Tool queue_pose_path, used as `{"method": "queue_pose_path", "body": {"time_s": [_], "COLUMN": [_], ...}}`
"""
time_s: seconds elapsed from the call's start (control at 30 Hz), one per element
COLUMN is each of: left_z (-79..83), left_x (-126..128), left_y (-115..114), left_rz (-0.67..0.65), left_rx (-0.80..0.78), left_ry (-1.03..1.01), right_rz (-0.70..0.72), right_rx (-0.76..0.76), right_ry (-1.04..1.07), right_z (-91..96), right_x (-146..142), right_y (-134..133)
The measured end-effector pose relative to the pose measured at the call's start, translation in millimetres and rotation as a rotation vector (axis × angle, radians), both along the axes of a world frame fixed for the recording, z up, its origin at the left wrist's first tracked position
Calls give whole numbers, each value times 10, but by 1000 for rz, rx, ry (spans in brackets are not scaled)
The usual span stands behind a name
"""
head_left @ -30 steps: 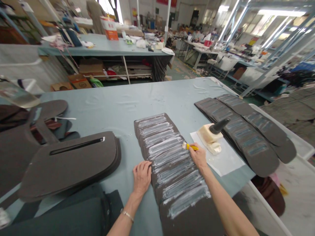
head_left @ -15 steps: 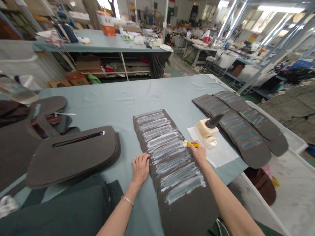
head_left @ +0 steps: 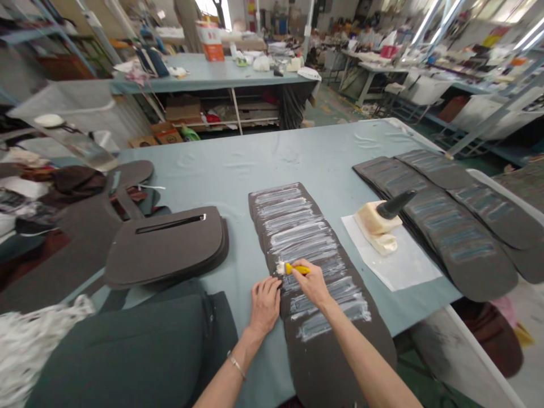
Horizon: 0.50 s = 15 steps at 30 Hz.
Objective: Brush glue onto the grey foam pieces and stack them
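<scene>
On the table, dark panels, white-streaked

Yellow-handled brush, bristles caked white, touches a fanned stack of dark felt panels streaked with white paste

Nothing can be read: the print on the orange-and-white carton and the wall sign is too small and blurred to make out
</scene>
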State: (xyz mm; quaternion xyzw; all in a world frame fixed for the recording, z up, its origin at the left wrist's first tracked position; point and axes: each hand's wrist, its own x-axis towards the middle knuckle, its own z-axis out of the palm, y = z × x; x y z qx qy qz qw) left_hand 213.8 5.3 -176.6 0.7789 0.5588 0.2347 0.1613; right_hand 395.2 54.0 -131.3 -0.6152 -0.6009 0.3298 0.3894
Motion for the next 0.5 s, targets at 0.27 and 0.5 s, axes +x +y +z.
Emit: {"method": "queue_pose_path", "body": {"time_s": [0.27, 0.5], "left_z": [-49, -90], "left_x": [47, 70], "left_y": [-9, -20], "left_rz": [48, 49], "left_rx": [-2, 6], "left_ry": [23, 49], "right_rz": [-255, -179], "right_rx": [45, 20], "right_ry": [-266, -193], "right_z": [110, -9], "right_x": [-27, 450], "right_y": [95, 86]}}
